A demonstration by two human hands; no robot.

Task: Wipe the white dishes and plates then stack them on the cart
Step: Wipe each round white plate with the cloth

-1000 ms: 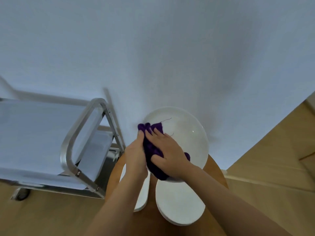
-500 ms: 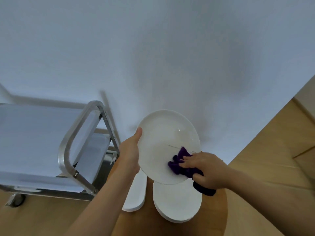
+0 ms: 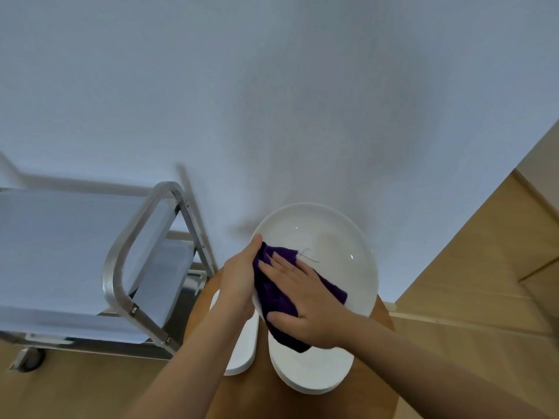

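**Cloth pressed to a plate held over the desk**

The left hand (image 3: 239, 285) grips the left rim of a white plate (image 3: 332, 252), thumb tip up at the rim's top left and the rest of the fingers hidden behind the plate. It holds the plate tilted, its face turned toward the camera, above the desk and not resting on anything.

The right hand (image 3: 299, 300) lies flat on a purple cloth (image 3: 272, 294), fingers straight and spread, pressing the cloth against the lower left part of the plate's face. The cloth is bunched under the palm; 1 corner sticks out to the right of the hand and another hangs below the plate's lower edge. A loose thread (image 3: 308, 257) trails from the cloth across the plate's middle.

Below the held plate, a stack of white plates (image 3: 311, 370) sits on the round wooden desk (image 3: 260, 397). Just left of that stack, partly hidden by the left forearm, lies 1 more white dish (image 3: 242, 352); its shape cannot be told.

To the left of the desk stands a metal cart (image 3: 121, 267) with a tubular handle, 2 pale shelves in view, and a caster (image 3: 30, 359) at its lower left. The cart is near the desk; whether they touch cannot be told. A white wall (image 3: 272, 101) fills the background, and a wooden floor (image 3: 484, 267) shows at right.
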